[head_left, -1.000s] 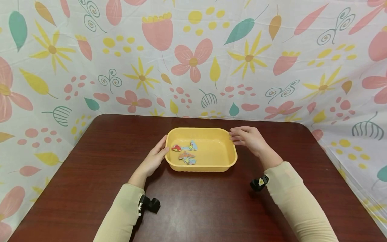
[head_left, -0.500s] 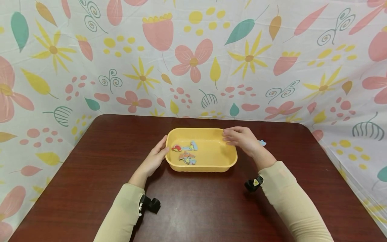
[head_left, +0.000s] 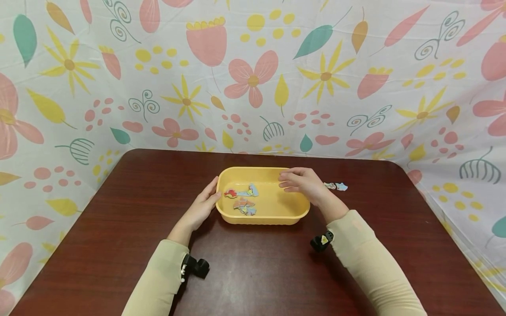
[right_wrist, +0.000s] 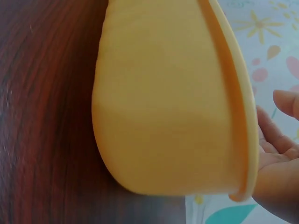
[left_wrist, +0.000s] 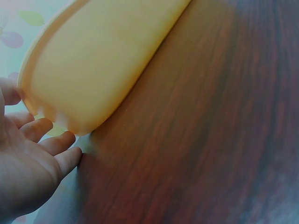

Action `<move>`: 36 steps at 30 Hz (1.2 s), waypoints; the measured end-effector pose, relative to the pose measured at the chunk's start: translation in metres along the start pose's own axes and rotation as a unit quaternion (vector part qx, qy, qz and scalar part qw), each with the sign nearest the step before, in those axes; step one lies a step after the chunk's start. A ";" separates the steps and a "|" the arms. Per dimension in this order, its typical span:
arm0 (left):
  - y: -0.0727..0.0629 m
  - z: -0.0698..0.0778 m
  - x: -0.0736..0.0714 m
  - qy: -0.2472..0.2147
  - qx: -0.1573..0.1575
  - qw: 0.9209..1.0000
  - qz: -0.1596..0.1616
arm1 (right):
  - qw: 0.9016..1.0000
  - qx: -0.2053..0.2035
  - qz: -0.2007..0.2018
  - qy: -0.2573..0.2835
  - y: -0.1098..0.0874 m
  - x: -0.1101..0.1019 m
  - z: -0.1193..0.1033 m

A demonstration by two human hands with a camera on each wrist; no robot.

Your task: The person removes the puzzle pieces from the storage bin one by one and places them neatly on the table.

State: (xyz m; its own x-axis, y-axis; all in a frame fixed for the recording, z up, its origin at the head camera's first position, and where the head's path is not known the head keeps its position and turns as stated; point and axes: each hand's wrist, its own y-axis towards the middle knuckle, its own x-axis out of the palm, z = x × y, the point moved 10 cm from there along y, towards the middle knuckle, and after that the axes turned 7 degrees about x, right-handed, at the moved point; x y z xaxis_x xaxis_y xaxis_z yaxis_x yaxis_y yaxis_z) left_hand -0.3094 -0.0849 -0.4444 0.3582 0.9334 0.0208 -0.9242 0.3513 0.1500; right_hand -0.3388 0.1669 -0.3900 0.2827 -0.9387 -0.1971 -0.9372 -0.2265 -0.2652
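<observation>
A yellow plastic basin (head_left: 280,199) stands on the table. At its left end my left hand (head_left: 200,208) holds the rim, thumb over the edge and fingers against the outer wall; the left wrist view shows those fingertips (left_wrist: 70,158) by the wall. My right hand (head_left: 306,184) hovers over the basin's right part with loosely bent fingers, and I see nothing in it. Inside, toward the left, lie flat printed cut-out pieces: a red and blue one (head_left: 242,192) and an orange and blue one (head_left: 245,206).
More flat blue-and-white cut-outs (head_left: 336,186) lie on the dark wooden table (head_left: 253,267) behind the right wrist. A flower-printed cloth (head_left: 253,83) hangs around the table's back and sides. Black wrist cameras (head_left: 197,266) sit on both sleeves.
My right hand has moved left from the basin's right rim to over its inside, uncovering the cut-outs on the table. The left hand and basin stay in place.
</observation>
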 end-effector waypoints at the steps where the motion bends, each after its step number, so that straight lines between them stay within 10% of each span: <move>1: 0.000 0.000 0.000 0.001 0.000 1.000 0.000 | 1.000 0.001 -0.002 0.000 0.000 0.002 0.000; 36: 0.001 0.001 0.000 0.000 0.000 1.000 -0.001 | 0.999 0.003 -0.042 -0.027 0.021 0.069 0.003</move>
State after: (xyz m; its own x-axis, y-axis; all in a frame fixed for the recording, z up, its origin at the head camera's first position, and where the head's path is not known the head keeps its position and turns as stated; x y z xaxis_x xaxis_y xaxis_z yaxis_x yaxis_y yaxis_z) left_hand -0.3098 -0.0847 -0.4437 0.3609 0.9324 0.0201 -0.9231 0.3541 0.1500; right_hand -0.3382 0.0977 -0.4116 0.3718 -0.9006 -0.2252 -0.9082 -0.3026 -0.2892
